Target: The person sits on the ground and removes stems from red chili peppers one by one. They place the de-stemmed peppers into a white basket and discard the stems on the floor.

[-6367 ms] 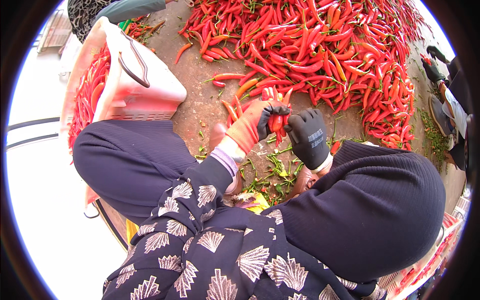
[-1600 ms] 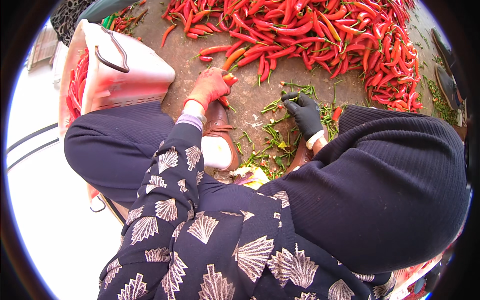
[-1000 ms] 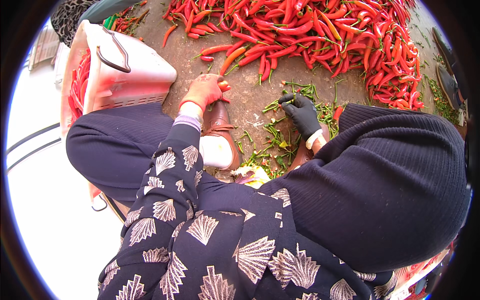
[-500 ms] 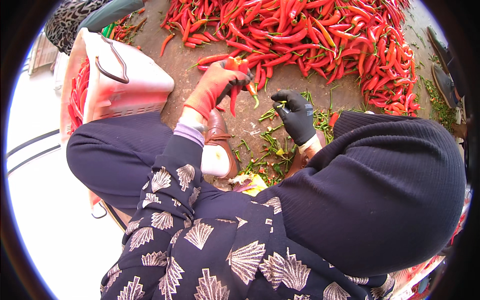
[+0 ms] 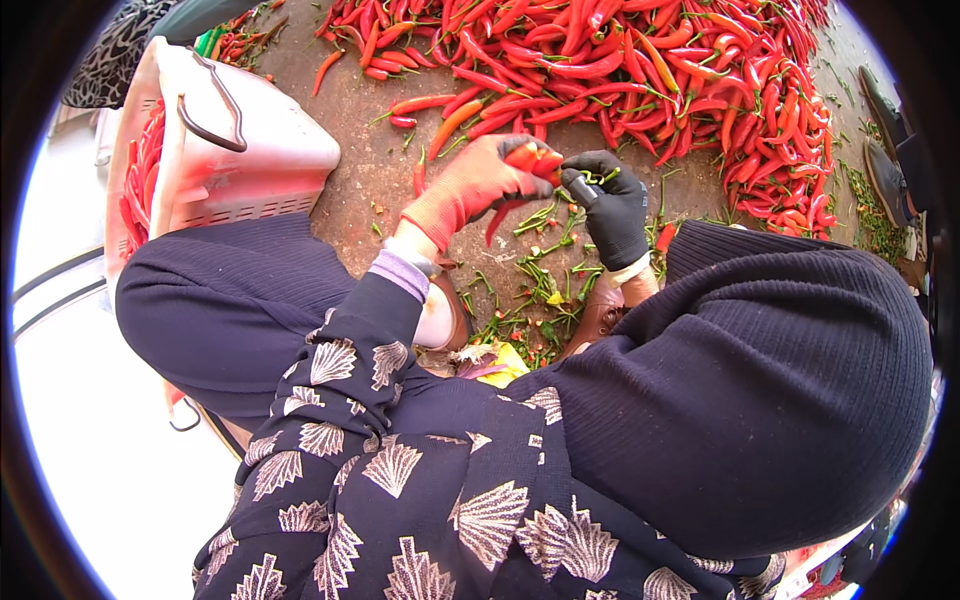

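My left hand (image 5: 462, 190), in an orange-red glove with dark fingertips, is closed around several red chilli peppers (image 5: 530, 158). Their stem ends point right, and one pepper hangs below the fingers. Meeting it there, my right hand (image 5: 617, 218) in a black glove is closed at a green chilli stem (image 5: 600, 178). A small grey piece (image 5: 579, 187), perhaps a blade or thumb cap, sits at its thumb; its exact kind is unclear. Under both hands, cut green stems (image 5: 545, 285) lie scattered on the floor between my shoes.
A big heap of red chillies (image 5: 620, 75) spreads across the floor ahead. To the left a white-pink plastic basket (image 5: 255, 125) with a dark handle lies tilted, red chillies inside. Another person's patterned clothing (image 5: 115, 55) shows upper left. Dark shoes (image 5: 885, 175) stand at the right edge.
My left hand has moved right and slightly down with its chillies, up to my right hand. The right hand has shifted slightly and now grips at a stem.
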Tool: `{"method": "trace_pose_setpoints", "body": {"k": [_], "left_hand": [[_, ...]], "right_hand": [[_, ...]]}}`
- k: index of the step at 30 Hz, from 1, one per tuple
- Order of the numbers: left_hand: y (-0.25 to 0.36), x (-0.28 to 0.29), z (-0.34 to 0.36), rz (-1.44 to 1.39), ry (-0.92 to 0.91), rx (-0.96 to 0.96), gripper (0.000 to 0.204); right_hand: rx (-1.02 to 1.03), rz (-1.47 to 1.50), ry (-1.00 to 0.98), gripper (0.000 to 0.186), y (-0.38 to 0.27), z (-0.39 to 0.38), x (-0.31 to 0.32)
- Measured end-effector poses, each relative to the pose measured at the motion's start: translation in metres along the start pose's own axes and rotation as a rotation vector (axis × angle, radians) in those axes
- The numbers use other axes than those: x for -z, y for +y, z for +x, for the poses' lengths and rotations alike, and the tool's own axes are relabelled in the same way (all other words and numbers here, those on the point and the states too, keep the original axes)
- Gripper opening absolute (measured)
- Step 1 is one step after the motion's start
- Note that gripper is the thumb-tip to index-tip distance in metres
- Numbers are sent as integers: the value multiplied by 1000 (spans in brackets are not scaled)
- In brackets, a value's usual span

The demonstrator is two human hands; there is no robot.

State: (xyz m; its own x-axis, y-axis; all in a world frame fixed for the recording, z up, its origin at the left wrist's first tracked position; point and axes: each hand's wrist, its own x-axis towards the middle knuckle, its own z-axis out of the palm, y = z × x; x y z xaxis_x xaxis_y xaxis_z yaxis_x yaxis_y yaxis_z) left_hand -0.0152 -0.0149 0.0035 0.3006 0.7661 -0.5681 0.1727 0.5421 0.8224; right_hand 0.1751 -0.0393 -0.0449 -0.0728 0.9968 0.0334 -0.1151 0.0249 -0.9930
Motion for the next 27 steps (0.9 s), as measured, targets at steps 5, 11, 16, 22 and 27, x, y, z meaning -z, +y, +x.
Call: {"method": "trace_pose_setpoints", "body": {"k": [5,11,16,22,27], "left_hand": [[-6,-33,-3,769,63,-86,43],[21,-37,-15,690,236,-174,42],[101,29,-50,508,645,-317,33],[206,126,-159,1141,1215,-577,40],[200,267,-209,1053,1185,163,43]], "right_hand": [[-563,295,121,12,13,-7,1],[-788,592,-69,26,35,-16,14],[70,-1095,-358,30,16,-13,36],[526,-1309,-365,38,33,43,-3],[563,-1552,-433,21,59,57,-16]]}}
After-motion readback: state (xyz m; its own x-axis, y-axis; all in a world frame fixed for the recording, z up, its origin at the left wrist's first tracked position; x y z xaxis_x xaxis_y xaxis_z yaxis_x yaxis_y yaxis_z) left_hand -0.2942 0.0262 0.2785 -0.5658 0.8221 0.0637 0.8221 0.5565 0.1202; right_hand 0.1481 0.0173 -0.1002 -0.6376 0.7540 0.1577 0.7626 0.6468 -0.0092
